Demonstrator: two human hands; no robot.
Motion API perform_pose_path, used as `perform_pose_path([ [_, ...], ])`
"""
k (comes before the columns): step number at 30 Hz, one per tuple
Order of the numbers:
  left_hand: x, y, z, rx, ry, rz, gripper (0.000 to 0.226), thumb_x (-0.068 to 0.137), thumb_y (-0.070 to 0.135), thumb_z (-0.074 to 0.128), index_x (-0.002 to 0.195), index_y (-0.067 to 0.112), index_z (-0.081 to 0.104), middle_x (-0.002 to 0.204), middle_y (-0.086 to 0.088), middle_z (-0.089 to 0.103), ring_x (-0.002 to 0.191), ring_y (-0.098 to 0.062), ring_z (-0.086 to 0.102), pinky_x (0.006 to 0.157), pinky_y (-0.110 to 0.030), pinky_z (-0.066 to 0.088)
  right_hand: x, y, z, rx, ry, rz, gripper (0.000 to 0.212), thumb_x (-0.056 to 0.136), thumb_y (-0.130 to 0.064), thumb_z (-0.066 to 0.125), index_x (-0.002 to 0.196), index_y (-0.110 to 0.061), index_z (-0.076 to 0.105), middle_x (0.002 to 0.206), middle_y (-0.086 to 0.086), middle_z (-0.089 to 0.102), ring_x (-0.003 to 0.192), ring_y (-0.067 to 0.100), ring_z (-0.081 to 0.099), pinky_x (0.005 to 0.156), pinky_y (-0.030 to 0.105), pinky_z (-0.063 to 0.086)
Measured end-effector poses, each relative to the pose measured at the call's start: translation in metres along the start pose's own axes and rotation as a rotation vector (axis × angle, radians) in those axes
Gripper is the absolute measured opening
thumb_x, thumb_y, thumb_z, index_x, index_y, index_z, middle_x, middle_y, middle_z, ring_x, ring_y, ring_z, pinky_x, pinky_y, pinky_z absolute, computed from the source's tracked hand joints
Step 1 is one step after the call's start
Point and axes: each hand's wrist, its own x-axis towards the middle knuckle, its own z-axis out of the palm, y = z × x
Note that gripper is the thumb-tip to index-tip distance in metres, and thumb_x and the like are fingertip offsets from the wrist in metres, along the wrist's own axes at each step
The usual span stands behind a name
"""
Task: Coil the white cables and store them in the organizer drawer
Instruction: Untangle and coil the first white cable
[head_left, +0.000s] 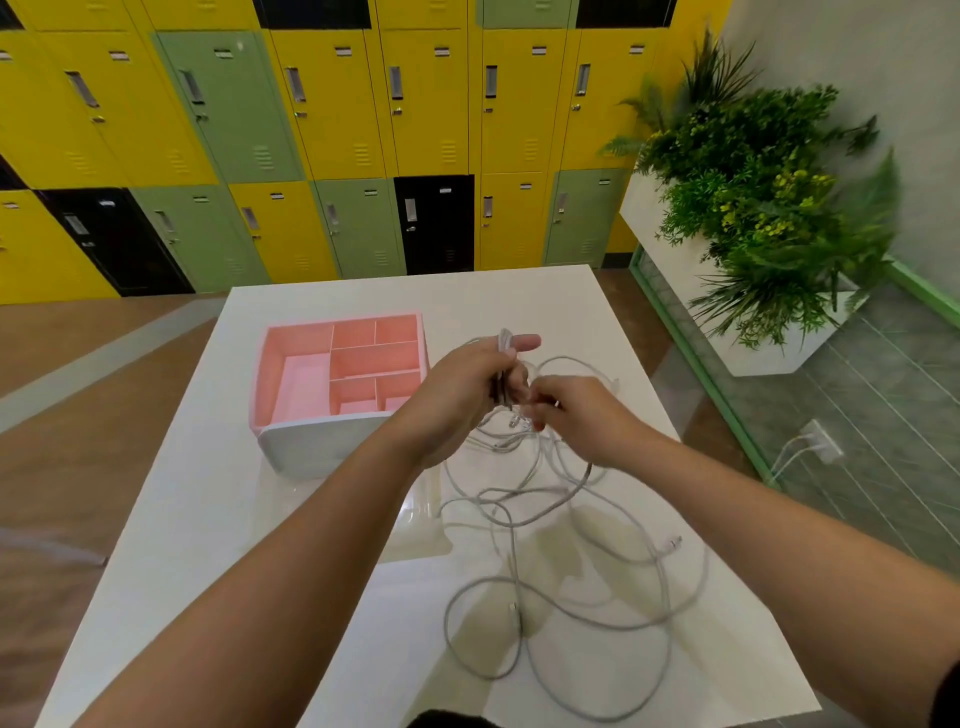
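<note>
The left grip (462, 395) is curled round a small bundle of white cable loops (503, 347), held above the counter (208, 519). Touching it on the right, the right grip (582, 415) pinches a cable strand. The rest of the white cables (545, 519) lies in loose tangled loops beneath and nearer than both grips. The pink organizer (337, 374) stands just left of the left grip, its compartments open upward.

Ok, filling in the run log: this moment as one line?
stage: coiling | left hand: grips cable loops | right hand: pinches cable strand | loose cable: on table
</note>
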Motion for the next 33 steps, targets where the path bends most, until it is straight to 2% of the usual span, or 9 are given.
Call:
perform_pose_path([
  [5, 0.004, -0.018, -0.004, -0.023, 0.187, 0.0, 0.026, 0.104, 0.008, 0.037, 0.127, 0.007, 0.051, 0.093, -0.003, 0.068, 0.095, -0.019, 0.064, 0.095, -0.03, 0.049, -0.021, -0.021, 0.008, -0.12, -0.152, -0.01, 0.01, 0.094, -0.017, 0.056, 0.1, -0.013, 0.063, 0.08, -0.002, 0.067, 0.069, 0.005, 0.058, 0.064, 0.021, 0.044],
  [8, 0.004, -0.027, -0.003, 0.145, 0.239, 0.011, 0.024, 0.104, 0.009, 0.038, 0.108, 0.016, 0.06, 0.127, -0.014, 0.062, 0.109, -0.022, 0.065, 0.097, -0.029, 0.049, -0.03, -0.031, 0.0, -0.208, -0.247, -0.017, 0.023, 0.093, -0.019, 0.059, 0.116, -0.012, 0.059, 0.092, 0.004, 0.07, 0.084, 0.019, 0.063, 0.075, 0.031, 0.05],
  [10, 0.004, -0.031, -0.003, 0.231, 0.251, 0.024, 0.029, 0.104, 0.01, 0.039, 0.097, 0.024, 0.063, 0.136, -0.013, 0.056, 0.108, -0.017, 0.065, 0.1, -0.031, 0.048, -0.032, -0.034, -0.009, -0.295, -0.294, -0.039, 0.031, 0.091, -0.019, 0.062, 0.122, -0.014, 0.058, 0.096, 0.002, 0.071, 0.087, 0.018, 0.062, 0.074, 0.029, 0.047],
  [15, 0.004, -0.034, -0.006, 0.395, 0.289, 0.047, 0.032, 0.103, 0.01, 0.041, 0.134, 0.014, 0.048, 0.112, -0.001, 0.07, 0.103, -0.011, 0.065, 0.099, -0.03, 0.048, -0.036, -0.035, -0.032, -0.407, -0.378, -0.107, 0.043, 0.087, -0.014, 0.064, 0.128, -0.026, 0.055, 0.096, -0.013, 0.071, 0.068, -0.008, 0.051, 0.061, 0.014, 0.035],
  [20, 0.002, -0.04, -0.006, 0.793, 0.169, 0.037, 0.029, 0.102, 0.024, 0.041, 0.122, 0.017, 0.06, 0.114, 0.016, 0.062, 0.102, -0.007, 0.059, 0.095, -0.033, 0.047, -0.03, -0.036, -0.046, -0.414, -0.205, -0.211, 0.032, 0.093, -0.009, 0.055, 0.114, -0.033, 0.062, 0.099, -0.015, 0.07, 0.066, -0.014, 0.049, 0.058, 0.007, 0.031],
  [23, -0.002, -0.04, -0.003, 0.704, 0.063, -0.021, 0.027, 0.102, 0.025, 0.038, 0.108, 0.017, 0.063, 0.095, 0.009, 0.071, 0.088, -0.002, 0.064, 0.083, -0.029, 0.049, -0.021, -0.031, -0.05, -0.443, -0.112, -0.254, 0.025, 0.092, -0.01, 0.057, 0.104, -0.031, 0.06, 0.096, -0.012, 0.069, 0.061, -0.019, 0.046, 0.058, 0.007, 0.034],
  [25, -0.006, -0.035, -0.002, 0.579, 0.009, -0.088, 0.035, 0.102, 0.025, 0.034, 0.097, 0.014, 0.067, 0.087, 0.008, 0.073, 0.083, 0.0, 0.064, 0.082, -0.027, 0.047, -0.017, -0.028, -0.053, -0.441, -0.082, -0.262, 0.02, 0.093, -0.01, 0.056, 0.101, -0.027, 0.06, 0.094, -0.011, 0.069, 0.067, -0.014, 0.052, 0.061, 0.012, 0.04],
  [28, -0.009, -0.03, -0.004, 0.55, -0.07, -0.111, 0.042, 0.095, 0.036, 0.035, 0.088, 0.011, 0.067, 0.085, 0.005, 0.073, 0.082, -0.009, 0.065, 0.084, -0.031, 0.049, -0.011, -0.024, -0.055, -0.473, -0.045, -0.281, 0.013, 0.095, -0.015, 0.053, 0.099, -0.025, 0.061, 0.094, -0.01, 0.069, 0.084, 0.01, 0.06, 0.071, 0.032, 0.049],
  [33, -0.007, -0.027, -0.003, 0.656, -0.106, -0.054, 0.03, 0.102, 0.036, 0.043, 0.081, 0.021, 0.058, 0.072, 0.006, 0.058, 0.064, -0.001, 0.056, 0.068, -0.019, 0.042, -0.005, -0.019, -0.053, -0.542, 0.098, -0.469, 0.006, 0.087, -0.018, 0.067, 0.091, -0.02, 0.071, 0.095, -0.003, 0.06, 0.089, 0.018, 0.053, 0.064, 0.031, 0.039],
])
